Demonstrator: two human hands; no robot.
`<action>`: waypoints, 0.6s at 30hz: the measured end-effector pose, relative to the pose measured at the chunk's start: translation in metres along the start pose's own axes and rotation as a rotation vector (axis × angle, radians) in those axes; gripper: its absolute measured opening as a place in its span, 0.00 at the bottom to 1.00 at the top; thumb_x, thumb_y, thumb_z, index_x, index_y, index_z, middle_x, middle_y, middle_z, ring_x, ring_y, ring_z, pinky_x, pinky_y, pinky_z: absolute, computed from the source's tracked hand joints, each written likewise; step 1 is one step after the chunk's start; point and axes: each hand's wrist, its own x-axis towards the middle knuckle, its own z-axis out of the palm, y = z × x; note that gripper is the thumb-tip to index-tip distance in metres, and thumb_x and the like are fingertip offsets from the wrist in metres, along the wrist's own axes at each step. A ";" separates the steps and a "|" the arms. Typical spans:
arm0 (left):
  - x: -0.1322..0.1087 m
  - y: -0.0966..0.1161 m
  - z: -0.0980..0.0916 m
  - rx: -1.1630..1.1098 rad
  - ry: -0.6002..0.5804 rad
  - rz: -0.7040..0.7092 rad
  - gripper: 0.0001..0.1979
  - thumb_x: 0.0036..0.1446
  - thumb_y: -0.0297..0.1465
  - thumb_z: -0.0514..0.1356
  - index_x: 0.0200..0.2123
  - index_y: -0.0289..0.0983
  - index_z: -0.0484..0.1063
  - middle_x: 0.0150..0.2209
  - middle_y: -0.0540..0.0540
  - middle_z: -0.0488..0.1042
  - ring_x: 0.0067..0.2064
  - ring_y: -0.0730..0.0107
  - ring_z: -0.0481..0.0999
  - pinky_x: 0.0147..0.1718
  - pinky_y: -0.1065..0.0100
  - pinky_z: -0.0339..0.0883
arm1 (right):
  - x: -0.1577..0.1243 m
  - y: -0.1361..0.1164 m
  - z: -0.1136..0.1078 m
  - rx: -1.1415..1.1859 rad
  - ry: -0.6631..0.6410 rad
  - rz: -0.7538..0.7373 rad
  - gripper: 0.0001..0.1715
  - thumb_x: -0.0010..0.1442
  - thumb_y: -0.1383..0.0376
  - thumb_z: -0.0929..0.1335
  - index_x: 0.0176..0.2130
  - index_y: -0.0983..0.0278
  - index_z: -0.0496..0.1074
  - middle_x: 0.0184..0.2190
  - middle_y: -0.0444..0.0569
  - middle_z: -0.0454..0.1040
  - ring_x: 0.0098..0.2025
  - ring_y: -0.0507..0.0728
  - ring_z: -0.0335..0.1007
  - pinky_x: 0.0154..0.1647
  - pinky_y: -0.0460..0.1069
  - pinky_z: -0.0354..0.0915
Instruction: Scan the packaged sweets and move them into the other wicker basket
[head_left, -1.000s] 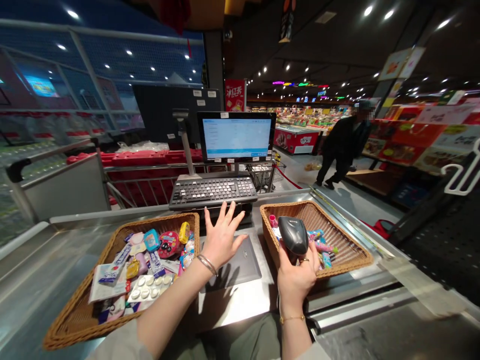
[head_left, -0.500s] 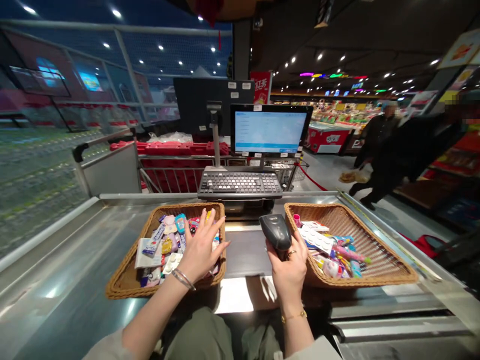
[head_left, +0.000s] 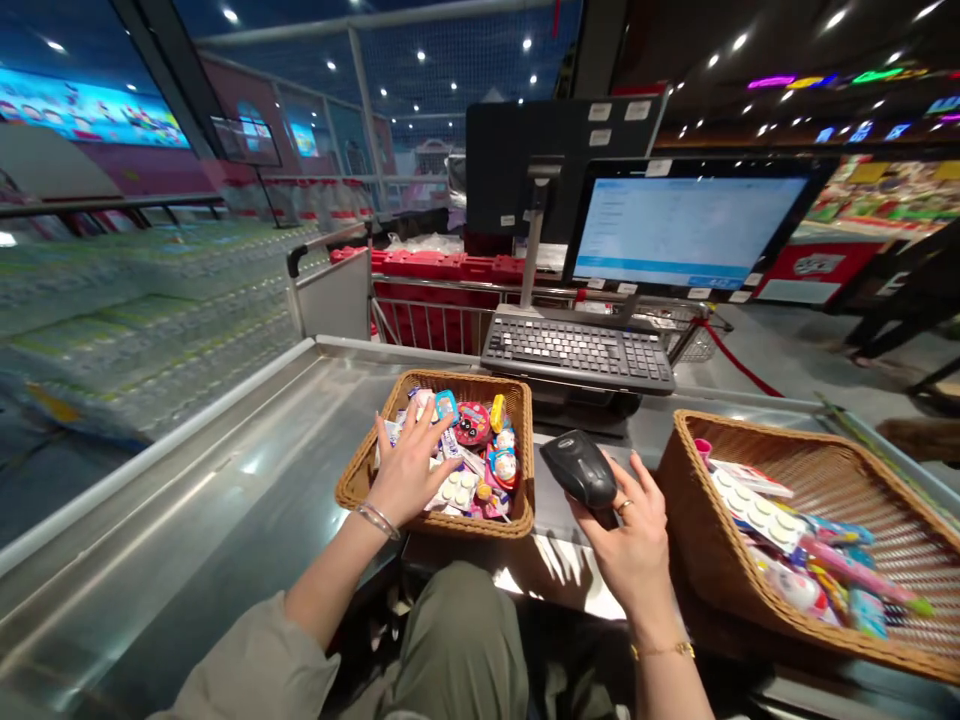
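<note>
Wicker basket (head_left: pixel 450 378) of sweets (head_left: pixel 472 424) lies under the open left hand (head_left: pixel 409 470); right hand (head_left: pixel 630 540) grips barcode scanner (head_left: pixel 577 468).

A black handheld barcode scanner (head_left: pixel 579 470) lies gripped in the right hand (head_left: pixel 630 550); the open left hand (head_left: pixel 409 470) touches packaged sweets (head_left: pixel 474 424) in a wicker basket (head_left: pixel 465 378)

Supermarket checkout lane under a dark ceiling (head_left: pixel 697 75) dotted with spotlights, its steel counter (head_left: pixel 187 470) running toward 9 o'clock beside pallets of shrink-wrapped bottled water (head_left: pixel 135 300), with a netted glass wall (head_left: pixel 420 110) and a bright LED screen (head_left: pixel 90 105) beyond at 10 to 11 o'clock. Red crates (head_left: pixel 442 265) sit behind a metal railing (head_left: pixel 427 325) at 12 o'clock, next to a checkout monitor (head_left: pixel 682 225) at 1 o'clock. A red rope (head_left: pixel 739 360) crosses the grey floor (head_left: pixel 795 350) at 2 o'clock, near a red-fronted chest freezer (head_left: pixel 817 270) and neon signs (head_left: pixel 832 77).
</note>
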 end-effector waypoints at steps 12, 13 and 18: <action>-0.007 -0.048 0.009 0.169 -0.125 -0.095 0.34 0.59 0.44 0.60 0.66 0.41 0.58 0.70 0.38 0.49 0.72 0.43 0.41 0.61 0.27 0.23 | 0.001 -0.020 0.023 0.035 -0.144 -0.121 0.08 0.57 0.60 0.70 0.37 0.61 0.76 0.55 0.53 0.74 0.67 0.71 0.54 0.59 0.72 0.59; -0.006 -0.051 0.010 0.175 -0.135 -0.100 0.35 0.58 0.44 0.61 0.66 0.42 0.58 0.70 0.38 0.49 0.72 0.43 0.40 0.61 0.27 0.23 | 0.001 -0.022 0.024 0.032 -0.150 -0.124 0.08 0.57 0.60 0.70 0.37 0.60 0.76 0.55 0.53 0.74 0.67 0.71 0.54 0.59 0.72 0.59; 0.001 -0.061 0.013 0.207 -0.217 -0.132 0.36 0.56 0.45 0.63 0.65 0.42 0.59 0.71 0.37 0.47 0.72 0.42 0.39 0.60 0.27 0.21 | 0.001 -0.025 0.030 0.019 -0.169 -0.152 0.10 0.56 0.60 0.71 0.39 0.60 0.76 0.55 0.52 0.74 0.66 0.72 0.55 0.58 0.73 0.58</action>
